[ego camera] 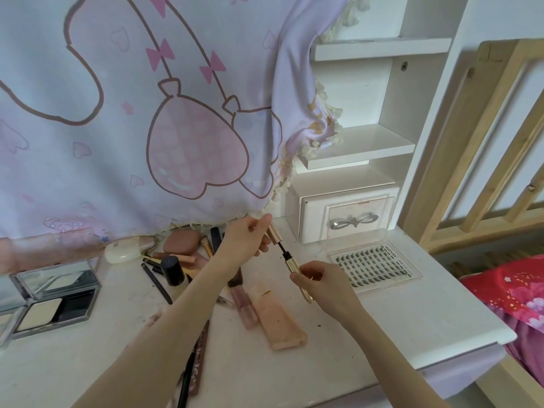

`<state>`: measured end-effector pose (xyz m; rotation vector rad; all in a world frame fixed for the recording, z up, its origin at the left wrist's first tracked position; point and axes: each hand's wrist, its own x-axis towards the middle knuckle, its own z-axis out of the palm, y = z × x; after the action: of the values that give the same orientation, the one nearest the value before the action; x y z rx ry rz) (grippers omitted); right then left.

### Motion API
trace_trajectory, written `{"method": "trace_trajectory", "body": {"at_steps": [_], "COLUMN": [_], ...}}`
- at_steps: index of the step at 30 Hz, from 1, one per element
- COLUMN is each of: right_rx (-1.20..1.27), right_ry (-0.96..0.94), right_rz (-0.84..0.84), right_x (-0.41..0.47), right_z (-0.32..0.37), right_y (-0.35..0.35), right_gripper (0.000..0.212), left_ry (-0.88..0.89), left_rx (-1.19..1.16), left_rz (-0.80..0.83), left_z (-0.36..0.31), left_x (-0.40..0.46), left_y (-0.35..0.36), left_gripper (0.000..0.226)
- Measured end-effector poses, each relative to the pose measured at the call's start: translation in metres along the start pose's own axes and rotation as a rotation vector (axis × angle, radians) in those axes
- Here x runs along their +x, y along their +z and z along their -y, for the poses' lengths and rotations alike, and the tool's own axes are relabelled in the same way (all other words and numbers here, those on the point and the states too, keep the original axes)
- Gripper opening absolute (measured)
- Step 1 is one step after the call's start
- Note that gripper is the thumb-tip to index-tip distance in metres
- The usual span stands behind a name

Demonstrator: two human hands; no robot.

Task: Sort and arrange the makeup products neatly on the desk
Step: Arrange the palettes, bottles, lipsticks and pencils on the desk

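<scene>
Head view, looking down on a white desk [412, 313]: just above its middle, a slim gold mascara tube [297, 275] is held slanting, its black neck pointing up and to the left, with the right hand [323, 282] curled round its lower part, fingers and thumb closed on the barrel. Just up-left of the neck, the gold mascara cap with its thin black wand [276, 235] is pinched between the thumb and curled fingers of the left hand [247, 240]; the wand's tip sits at or just inside the tube's mouth, and whether it touches the rim cannot be told. Below the hands, a flat peach-coloured squeeze tube [279, 322] lies on the desk, and touching its left side is a translucent pink lip-gloss tube [243, 304]. Left of the left forearm, a short black round-capped bottle [173, 270] stands upright among a loose heap of pencils and brushes, with a thin black pencil [157, 284] lying slantwise in front of it. Behind the heap lie a rounded terracotta compact [181, 241] and a cream oval case [126, 250]. At the far left edge, an open square powder compact with a mirror lid [53, 298] rests flat. To the right of the hands, a clear flat tray of black false lash clusters [374, 265] lies near a small white drawer box with a silver bow handle [344, 216]. A lilac cartoon-print cloth [132, 113] hangs behind the desk.
</scene>
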<state>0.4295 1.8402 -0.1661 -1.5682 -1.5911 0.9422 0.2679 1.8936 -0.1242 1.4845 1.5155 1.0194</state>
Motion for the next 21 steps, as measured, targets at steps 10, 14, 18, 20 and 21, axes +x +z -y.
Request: {"method": "trace_trajectory", "body": {"at_steps": [10, 14, 18, 20, 21], "right_rx": [-0.303, -0.373, -0.346, -0.352, -0.356], "right_ry": [0.144, 0.144, 0.128, 0.112, 0.105], "right_rz": [-0.098, -0.189, -0.258, -0.25, -0.242], "right_x": [0.074, 0.086, 0.091, 0.088, 0.087], "right_z": [-0.007, -0.004, -0.008, -0.011, -0.012], "right_y": [0.032, 0.046, 0.049, 0.049, 0.049], "right_gripper": [0.032, 0.024, 0.039, 0.04, 0.039], "left_ry": [0.137, 0.116, 0.043, 0.061, 0.062], "left_rx": [0.951, 1.117, 1.096, 1.104, 1.108], "left_rz": [0.397, 0.501, 0.576, 0.571, 0.565], "left_z": [0.055, 0.054, 0.056, 0.056, 0.055], "left_x": [-0.002, -0.01, -0.011, -0.012, -0.013], "left_y": [0.022, 0.03, 0.027, 0.026, 0.026], "left_gripper": [0.04, 0.062, 0.065, 0.064, 0.064]}}
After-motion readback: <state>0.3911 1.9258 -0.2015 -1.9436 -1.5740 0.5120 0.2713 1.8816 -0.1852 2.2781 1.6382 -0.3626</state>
